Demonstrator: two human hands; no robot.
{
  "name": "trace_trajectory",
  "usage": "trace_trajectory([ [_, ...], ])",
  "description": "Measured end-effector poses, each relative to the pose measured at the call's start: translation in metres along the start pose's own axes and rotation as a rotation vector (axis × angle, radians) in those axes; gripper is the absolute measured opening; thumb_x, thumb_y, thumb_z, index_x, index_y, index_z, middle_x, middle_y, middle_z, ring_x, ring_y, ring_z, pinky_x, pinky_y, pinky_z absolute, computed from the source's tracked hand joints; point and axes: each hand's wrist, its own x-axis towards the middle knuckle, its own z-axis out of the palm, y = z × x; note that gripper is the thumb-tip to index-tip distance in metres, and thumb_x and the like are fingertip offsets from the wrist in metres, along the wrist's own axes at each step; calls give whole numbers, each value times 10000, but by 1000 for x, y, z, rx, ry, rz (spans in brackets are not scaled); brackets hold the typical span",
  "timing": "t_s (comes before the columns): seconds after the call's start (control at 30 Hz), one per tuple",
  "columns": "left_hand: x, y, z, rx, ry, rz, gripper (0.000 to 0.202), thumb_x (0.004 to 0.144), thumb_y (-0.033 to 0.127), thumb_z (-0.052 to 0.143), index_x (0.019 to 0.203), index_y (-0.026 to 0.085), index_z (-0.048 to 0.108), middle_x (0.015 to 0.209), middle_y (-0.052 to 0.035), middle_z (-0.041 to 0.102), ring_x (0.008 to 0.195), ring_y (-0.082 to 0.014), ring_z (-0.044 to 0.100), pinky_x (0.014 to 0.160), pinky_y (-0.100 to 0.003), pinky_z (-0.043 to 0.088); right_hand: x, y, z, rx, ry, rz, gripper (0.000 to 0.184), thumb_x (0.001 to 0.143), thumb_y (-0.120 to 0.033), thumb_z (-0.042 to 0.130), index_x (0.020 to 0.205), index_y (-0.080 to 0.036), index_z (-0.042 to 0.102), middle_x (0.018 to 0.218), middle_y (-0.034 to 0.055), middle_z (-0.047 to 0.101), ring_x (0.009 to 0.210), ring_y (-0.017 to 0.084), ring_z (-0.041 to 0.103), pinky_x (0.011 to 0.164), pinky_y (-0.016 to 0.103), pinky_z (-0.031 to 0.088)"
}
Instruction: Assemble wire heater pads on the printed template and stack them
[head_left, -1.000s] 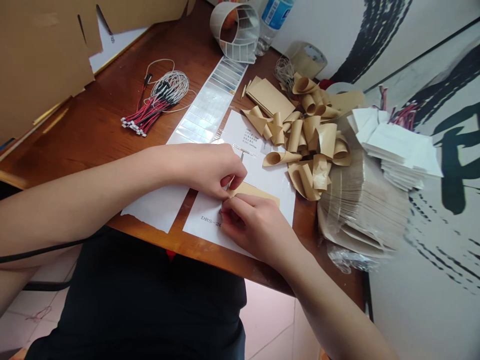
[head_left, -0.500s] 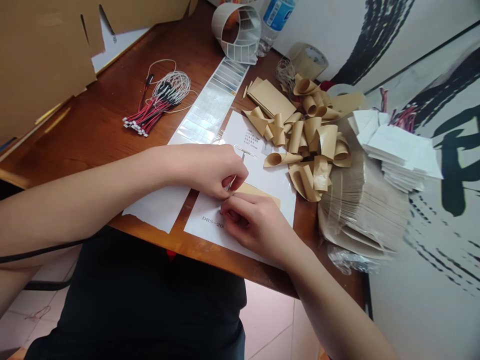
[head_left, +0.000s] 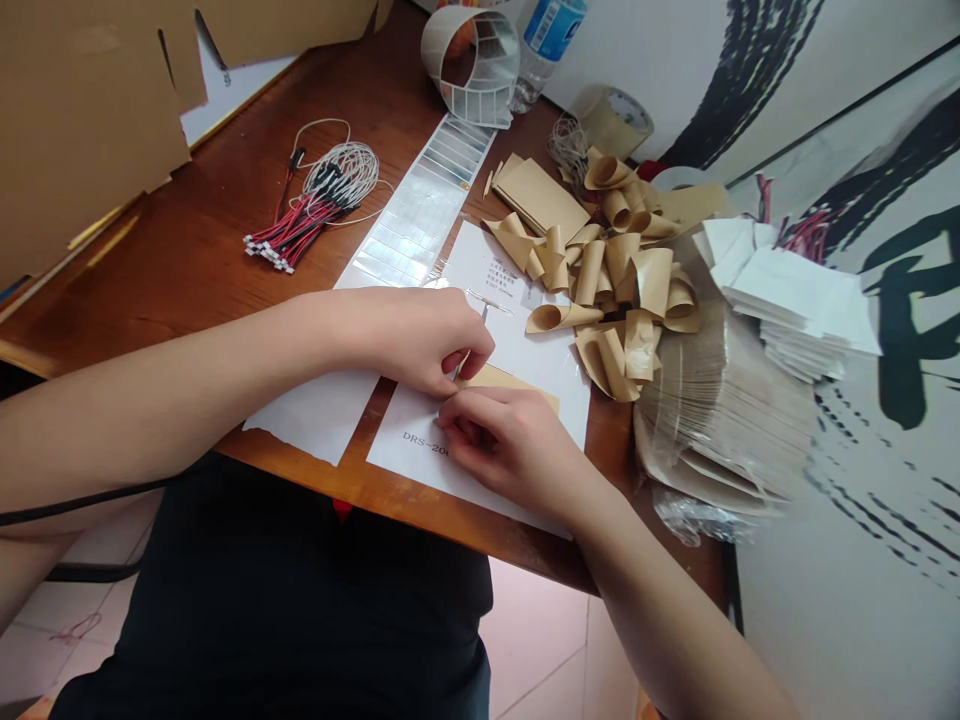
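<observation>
Looks like a small home-style assembly workroom, not a proper lab: wooden desk (head_left: 187,270) w/ bundled red-and-white wire leads (head_left: 315,215), curled kraft-paper strips (head_left: 607,270), a roll of packing tape (head_left: 613,120) and cardboard box flaps (head_left: 82,120) alongside. Pink floor tiles (head_left: 532,650) below (big black brush-stroke print on the wall (head_left: 847,560), v. domestic), plus a plastic water bottle (head_left: 544,40) at back.

Wooden desk (head_left: 172,270) with wires (head_left: 322,205), curled kraft strips (head_left: 615,270)
</observation>
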Motion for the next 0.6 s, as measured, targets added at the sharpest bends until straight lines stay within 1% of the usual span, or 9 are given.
trace_trajectory([
  [0.17, 0, 0, 0, -8, 2, 5, 62, 751, 190, 707, 808, 207, 724, 804, 0, 703, 689, -132, 580, 602, -268, 345, 1, -2, -1, 26, -17, 53, 122, 824, -89, 597, 838, -205, 633, 683, -39, 582, 584, 96, 481, 602, 214, 374],
  [0.3, 0, 1, -1, -6, -3, -1, 57, 759, 200, 709, 813, 208, 724, 811, -1, 707, 692, -135, 582, 604, -271, 343, 0, -1, -1, 29, -2, 37, 124, 824, -89, 596, 847, -204, 636, 689, -40, 579, 589, 95, 472, 602, 213, 368],
  [0.47, -1, 0, 0, -11, -10, -13, 77, 759, 199, 695, 828, 210, 728, 837, -10, 719, 713, -142, 596, 617, -274, 345, 1, -1, -2, 35, -20, 31, 119, 823, -82, 602, 821, -197, 630, 671, -48, 560, 578, 87, 466, 596, 210, 357],
  [0.6, 0, -1, 0, -10, 0, 5, 71, 762, 206, 701, 828, 207, 726, 821, -5, 713, 697, -137, 586, 605, -270, 343, 0, 0, -2, 34, -23, 43, 128, 822, -85, 601, 853, -202, 642, 692, -42, 576, 598, 94, 472, 611, 215, 360],
])
